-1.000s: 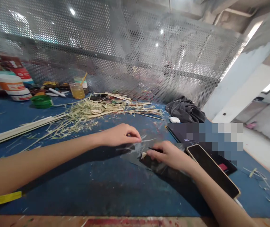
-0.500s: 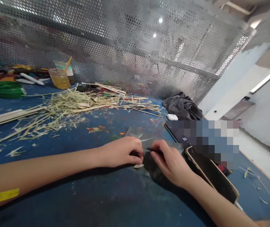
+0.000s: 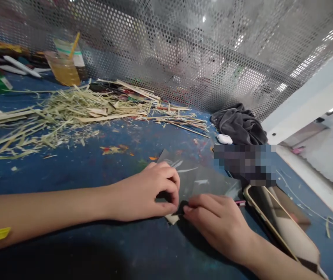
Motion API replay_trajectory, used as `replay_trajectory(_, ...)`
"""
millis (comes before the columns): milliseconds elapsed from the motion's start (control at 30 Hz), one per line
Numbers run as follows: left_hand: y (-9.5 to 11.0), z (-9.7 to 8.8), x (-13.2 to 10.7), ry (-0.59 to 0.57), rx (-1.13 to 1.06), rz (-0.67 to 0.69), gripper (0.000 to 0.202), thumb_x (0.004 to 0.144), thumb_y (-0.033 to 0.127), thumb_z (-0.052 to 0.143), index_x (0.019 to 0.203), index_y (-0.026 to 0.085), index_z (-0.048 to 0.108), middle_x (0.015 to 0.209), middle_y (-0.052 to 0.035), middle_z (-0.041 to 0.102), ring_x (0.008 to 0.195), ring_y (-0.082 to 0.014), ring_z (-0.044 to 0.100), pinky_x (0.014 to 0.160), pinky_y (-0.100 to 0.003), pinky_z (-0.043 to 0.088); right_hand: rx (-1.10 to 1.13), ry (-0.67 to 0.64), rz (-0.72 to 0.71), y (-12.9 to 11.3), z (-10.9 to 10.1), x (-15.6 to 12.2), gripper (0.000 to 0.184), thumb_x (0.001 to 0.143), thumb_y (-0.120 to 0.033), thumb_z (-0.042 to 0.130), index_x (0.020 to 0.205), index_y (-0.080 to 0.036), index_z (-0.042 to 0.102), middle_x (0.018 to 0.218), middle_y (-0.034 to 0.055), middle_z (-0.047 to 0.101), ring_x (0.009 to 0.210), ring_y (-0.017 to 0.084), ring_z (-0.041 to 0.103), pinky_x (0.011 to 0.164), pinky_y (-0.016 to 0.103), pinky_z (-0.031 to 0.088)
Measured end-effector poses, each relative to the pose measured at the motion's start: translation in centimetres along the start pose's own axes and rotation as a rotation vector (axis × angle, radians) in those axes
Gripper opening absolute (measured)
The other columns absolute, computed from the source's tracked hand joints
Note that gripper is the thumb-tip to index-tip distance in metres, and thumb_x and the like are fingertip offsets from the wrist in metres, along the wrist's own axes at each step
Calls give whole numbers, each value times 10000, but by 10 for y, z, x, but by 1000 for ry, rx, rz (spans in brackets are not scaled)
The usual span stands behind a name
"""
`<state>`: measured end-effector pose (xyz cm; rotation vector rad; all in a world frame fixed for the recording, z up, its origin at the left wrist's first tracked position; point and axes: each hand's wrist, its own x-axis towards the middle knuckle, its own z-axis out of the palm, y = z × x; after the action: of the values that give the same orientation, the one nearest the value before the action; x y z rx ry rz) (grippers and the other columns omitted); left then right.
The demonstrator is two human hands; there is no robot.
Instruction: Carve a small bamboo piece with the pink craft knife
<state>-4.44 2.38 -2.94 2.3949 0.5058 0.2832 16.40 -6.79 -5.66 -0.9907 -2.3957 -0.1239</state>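
Note:
A dark, shiny sheet (image 3: 204,181) lies flat on the blue table (image 3: 96,167). My left hand (image 3: 150,192) rests on its near left corner with the fingers curled and pinched down on the edge. My right hand (image 3: 217,221) lies just to the right, its fingertips pressed together on the same corner. Between the two hands a small pale chip (image 3: 172,219) sticks out from under the sheet. What the fingertips grip besides the sheet is hidden.
A phone (image 3: 283,229) lies right of my right hand. Behind it are a dark grey cloth (image 3: 239,124) and a small white case (image 3: 224,139). Bamboo shavings and strips (image 3: 75,111) cover the back left, with a glue cup (image 3: 62,68) by the perforated metal screen (image 3: 184,50).
Both hands have drawn closer to me along the sheet's edge and now meet at its corner. The camera has tipped down and nearer to the table.

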Motion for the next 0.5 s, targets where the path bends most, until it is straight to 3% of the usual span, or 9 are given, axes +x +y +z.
replay_trajectory(233, -1, 2, -1, 18, -1, 13, 73, 798, 175, 665, 761, 236, 677, 961, 34, 599, 976, -148, 519, 906, -289, 282, 3, -86, 29, -8, -10, -1, 198, 975, -144, 473, 882, -146, 647, 789, 33, 679, 612, 124, 574, 548, 249, 430)
replay_trajectory(400, -4, -2, -2, -54, -4, 19, 113, 748, 298, 762, 835, 272, 695, 1038, 44, 589, 1029, -170, 498, 933, -295, 263, -35, -231, 69, -11, -26, -2, 346, 1035, -212, 314, 1124, -189, 647, 941, 42, 710, 737, 130, 652, 641, 213, 509)
replay_trajectory(500, -7, -2, 0, -76, -18, 49, 122, 756, 351, 772, 843, 303, 701, 1032, 62, 594, 1030, -161, 495, 927, -287, 258, -126, -294, 41, -11, -38, 3, 434, 1036, -208, 248, 1113, -196, 674, 905, 45, 720, 717, 131, 670, 608, 191, 521)
